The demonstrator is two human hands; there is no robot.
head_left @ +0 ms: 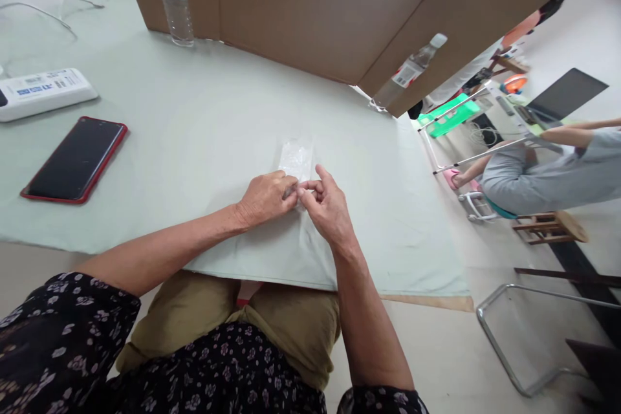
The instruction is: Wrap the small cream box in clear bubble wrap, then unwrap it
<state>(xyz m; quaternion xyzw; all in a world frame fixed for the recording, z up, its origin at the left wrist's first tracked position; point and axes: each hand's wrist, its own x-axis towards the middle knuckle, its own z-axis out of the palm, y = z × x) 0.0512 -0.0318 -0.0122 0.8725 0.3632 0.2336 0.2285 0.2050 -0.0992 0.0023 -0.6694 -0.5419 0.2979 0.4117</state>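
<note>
A small clear plastic packet (295,156) lies on the pale green tablecloth (204,116), its lower end between my two hands. My left hand (268,197) is closed on the packet's near edge, and a small dark greyish bit shows at its fingertips, too small to name. Thumb and index finger of my right hand (330,208) pinch the same edge, right beside the left fingertips, while another finger sticks up. What the packet contains, if anything, cannot be made out.
A phone in a red case (75,159) and a white device (46,96) lie at left. Water bottles (175,6) stand against a large cardboard panel (291,6) at the back. Right of the table, a person (548,171) sits near a laptop (565,96).
</note>
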